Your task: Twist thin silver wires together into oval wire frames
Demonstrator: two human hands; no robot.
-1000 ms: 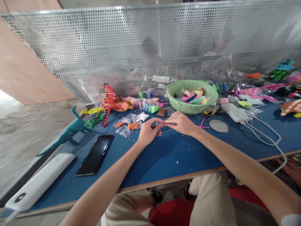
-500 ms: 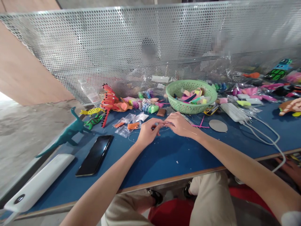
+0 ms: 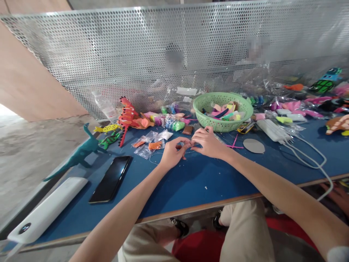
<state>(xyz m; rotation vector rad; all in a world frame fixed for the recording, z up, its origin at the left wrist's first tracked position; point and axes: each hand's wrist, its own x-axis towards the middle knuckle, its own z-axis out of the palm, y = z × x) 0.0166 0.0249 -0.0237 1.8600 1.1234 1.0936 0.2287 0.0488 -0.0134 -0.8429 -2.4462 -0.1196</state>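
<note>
Over the middle of the blue table, my left hand [image 3: 173,152] and my right hand [image 3: 208,143] meet fingertip to fingertip. The left thumb and forefinger are pinched together. On the right hand the thumb closes toward the fingers, with one finger raised. A fine pale wire [image 3: 151,158] curves out past the left wrist and seems to run into both pinches; what sits right between the fingertips is too small to make out. Small clear bags with orange clay [image 3: 156,145] lie left of my left hand. A brown clay packet [image 3: 187,130] lies just behind the hands.
A green basket [image 3: 198,115] of clay pieces stands behind my right hand. Pink sticks [image 3: 235,142], a grey oval disc [image 3: 253,146] and a white power strip [image 3: 272,131] lie right. Left are a phone [image 3: 110,179], white power bank [image 3: 49,209], teal dinosaur [image 3: 81,147] and red figure [image 3: 127,117].
A finger of my right hand has lifted and its fingertips have shifted slightly right. My left hand stays nearly in place. The view has shifted very slightly.
</note>
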